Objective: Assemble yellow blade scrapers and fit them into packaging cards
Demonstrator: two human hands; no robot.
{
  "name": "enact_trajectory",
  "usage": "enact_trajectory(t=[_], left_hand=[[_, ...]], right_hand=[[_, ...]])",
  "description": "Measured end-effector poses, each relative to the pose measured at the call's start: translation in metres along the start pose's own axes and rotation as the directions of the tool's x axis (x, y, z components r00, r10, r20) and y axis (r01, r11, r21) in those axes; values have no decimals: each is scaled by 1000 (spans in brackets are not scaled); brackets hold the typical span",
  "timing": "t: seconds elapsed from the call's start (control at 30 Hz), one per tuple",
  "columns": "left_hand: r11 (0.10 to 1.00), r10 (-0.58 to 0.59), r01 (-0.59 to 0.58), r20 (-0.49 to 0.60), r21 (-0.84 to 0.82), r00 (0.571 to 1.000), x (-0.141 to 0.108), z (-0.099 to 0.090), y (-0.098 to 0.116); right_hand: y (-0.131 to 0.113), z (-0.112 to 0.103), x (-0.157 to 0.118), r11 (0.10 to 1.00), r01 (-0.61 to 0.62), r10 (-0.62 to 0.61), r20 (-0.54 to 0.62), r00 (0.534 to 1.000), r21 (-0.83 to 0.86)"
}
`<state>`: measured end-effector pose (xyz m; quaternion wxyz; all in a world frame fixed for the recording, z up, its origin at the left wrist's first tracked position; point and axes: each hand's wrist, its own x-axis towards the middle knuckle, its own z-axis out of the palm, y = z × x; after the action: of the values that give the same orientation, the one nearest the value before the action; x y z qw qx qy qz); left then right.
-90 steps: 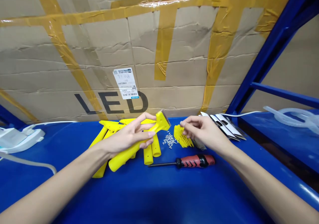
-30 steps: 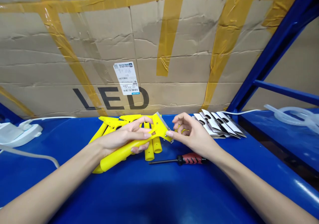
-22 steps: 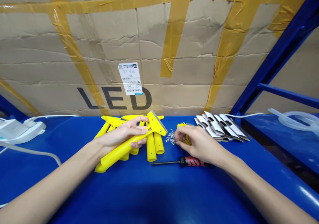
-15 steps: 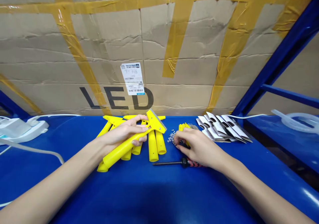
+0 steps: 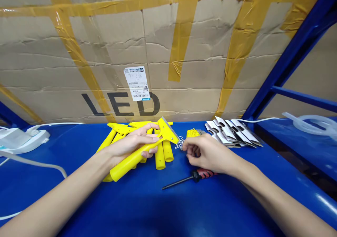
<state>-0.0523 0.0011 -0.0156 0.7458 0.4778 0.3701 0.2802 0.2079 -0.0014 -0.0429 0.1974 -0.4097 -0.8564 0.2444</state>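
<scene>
Prob. workshop: blue metal rack, LED ctn, screwdriver & screws

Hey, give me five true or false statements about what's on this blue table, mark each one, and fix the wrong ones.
1. The left hand holds a yellow scraper. True.
2. The screwdriver has a green handle. False: the handle of the screwdriver is red and black.
3. The small silver screws are packed in a jar. False: the small silver screws lie loose on the blue tabletop.
4. The cardboard box behind the table has "LED" printed on it. True.
5. The white card packets lie to the left of the screws. False: the white card packets lie to their right.
</scene>
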Motion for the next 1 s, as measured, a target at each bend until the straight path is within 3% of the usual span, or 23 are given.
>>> enact_trajectory(t=[0.13, 0.3, 0.37, 0.53, 0.83, 1.0], left_hand=[[1000, 6, -6, 1, -7, 1000, 2, 5, -2], [1000, 10, -11, 26, 23, 1000, 1, 11, -4], [998, 17, -20, 57, 52, 998, 0, 12, -5], [997, -1, -7, 96, 82, 995, -1, 18, -5], [991, 7, -29, 171, 127, 985, -2, 21, -10], [990, 20, -44, 174, 134, 985, -2, 23, -11]], right_hand=[[2, -4, 0, 962, -32, 70, -132, 989, 271], [-1, -4, 1, 846, -50, 135, -123, 983, 531], [-4, -2, 2, 853, 34, 92, -213, 973, 521], [-10, 5, 5, 893, 217, -13, -459, 888, 395], [-18, 19, 5, 897, 266, -33, -548, 836, 353], [-19, 16, 3, 942, 249, -99, -523, 847, 225]])
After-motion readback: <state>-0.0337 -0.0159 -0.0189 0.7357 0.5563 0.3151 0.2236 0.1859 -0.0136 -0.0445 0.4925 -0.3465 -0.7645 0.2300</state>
